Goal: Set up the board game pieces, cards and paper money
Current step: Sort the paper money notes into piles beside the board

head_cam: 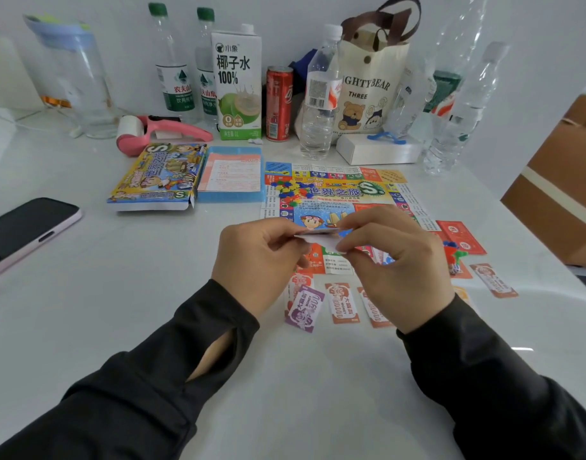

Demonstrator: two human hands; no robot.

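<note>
My left hand [256,260] and my right hand [397,263] together pinch a thin stack of paper money [318,234] above the near edge of the colourful game board [344,194]. Small coloured plastic pieces [291,190] lie heaped on the board's far left part. Below my hands a purple note [304,308] and orange notes [342,307] lie in a row on the table. Another orange note [494,280] and red cards [460,237] lie to the right, near a few pawns and a die [454,258].
The game box [158,175] and its blue tray with a paper sheet [231,174] lie left of the board. A phone [22,230] rests at the far left. Bottles, a coconut-water carton [236,81], a red can [279,104], a tote bag [371,84] line the back; a cardboard box [563,180] stands right.
</note>
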